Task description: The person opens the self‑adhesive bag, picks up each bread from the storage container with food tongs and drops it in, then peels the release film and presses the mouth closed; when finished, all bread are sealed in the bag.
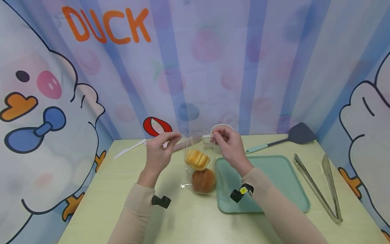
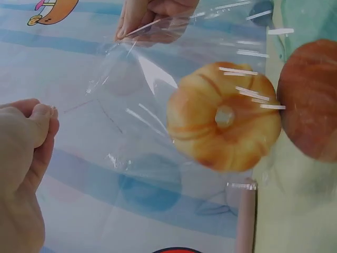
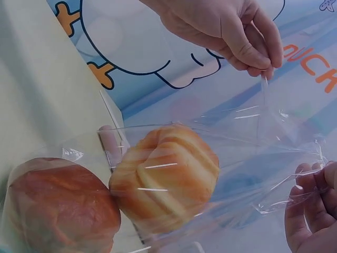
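A clear plastic bag [image 3: 247, 126] hangs upright between the two hands, with a golden ring-shaped bun [image 1: 197, 160] above a round brown bun [image 1: 203, 181] inside it. At its upper left, my left hand [image 1: 159, 149] pinches a thin strand of the clear plastic between thumb and fingers, as the right wrist view shows. My right hand [image 1: 231, 145] pinches the bag's upper edge on the other side. In the left wrist view the film between the hands looks stretched, and the ring bun's centre hole [image 2: 225, 116] faces the camera.
Right of the bag lies a green tray [image 1: 262, 184], with metal tongs [image 1: 320, 189] beyond it. A dark-headed spatula [image 1: 300, 134] lies behind the tray. A clear cup [image 1: 221, 127] stands behind my right hand. A white knife [image 1: 129, 149] and a pinkish rod [image 1: 182, 145] lie near the back curtain.
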`<state>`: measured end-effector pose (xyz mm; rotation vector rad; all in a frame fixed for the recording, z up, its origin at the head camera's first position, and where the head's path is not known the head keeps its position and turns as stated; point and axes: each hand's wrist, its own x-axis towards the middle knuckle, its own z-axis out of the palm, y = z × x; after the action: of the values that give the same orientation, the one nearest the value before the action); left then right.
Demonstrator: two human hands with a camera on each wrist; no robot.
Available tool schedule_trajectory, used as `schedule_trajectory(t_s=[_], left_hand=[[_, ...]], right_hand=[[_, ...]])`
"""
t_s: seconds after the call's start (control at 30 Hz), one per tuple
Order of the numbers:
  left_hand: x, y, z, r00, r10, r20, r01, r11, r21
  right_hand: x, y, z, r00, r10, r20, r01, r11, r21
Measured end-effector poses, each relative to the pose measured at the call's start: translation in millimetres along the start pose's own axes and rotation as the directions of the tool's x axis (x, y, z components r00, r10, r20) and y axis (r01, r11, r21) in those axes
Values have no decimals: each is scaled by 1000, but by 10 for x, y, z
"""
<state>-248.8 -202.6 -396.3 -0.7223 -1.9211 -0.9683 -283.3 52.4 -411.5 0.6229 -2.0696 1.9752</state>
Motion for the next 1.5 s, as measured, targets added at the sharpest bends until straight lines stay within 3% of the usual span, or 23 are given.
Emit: schedule_trajectory(t_s=[0.27, 0.5, 0.73, 0.87, 1.07, 1.3, 1.43, 1.5], left_hand=[[-34, -99, -73, 997, 79, -1, -78, 980, 184], [-59, -149, -176, 982, 148, 119, -175, 950, 258], [-101, -190, -265, 959, 82, 270, -179, 918, 355], [-130, -213, -303, 948, 20, 318, -139, 924, 357], [-135, -252, -307, 964, 21, 266, -108, 941, 319], [-116, -258, -246, 994, 40, 106, -60, 978, 198], [-118, -212, -202, 999, -38, 20, 37, 999, 39], [-118, -176, -183, 995, -95, 13, 96, 993, -74]], right_hand=[[1, -2, -42, 1000, 11, -16, -11, 1000, -25], [9, -5, -62, 999, 33, -33, -34, 999, -30], [21, -6, -81, 999, 29, -23, -30, 999, -43], [23, -5, -84, 1000, 20, -22, -21, 999, -38], [24, -20, -73, 1000, 14, -17, -14, 1000, -21], [23, -22, -62, 1000, 17, -13, -17, 1000, -17], [26, -19, -52, 1000, 23, -21, -24, 1000, -13], [24, -14, -49, 999, 28, -24, -28, 999, -17]])
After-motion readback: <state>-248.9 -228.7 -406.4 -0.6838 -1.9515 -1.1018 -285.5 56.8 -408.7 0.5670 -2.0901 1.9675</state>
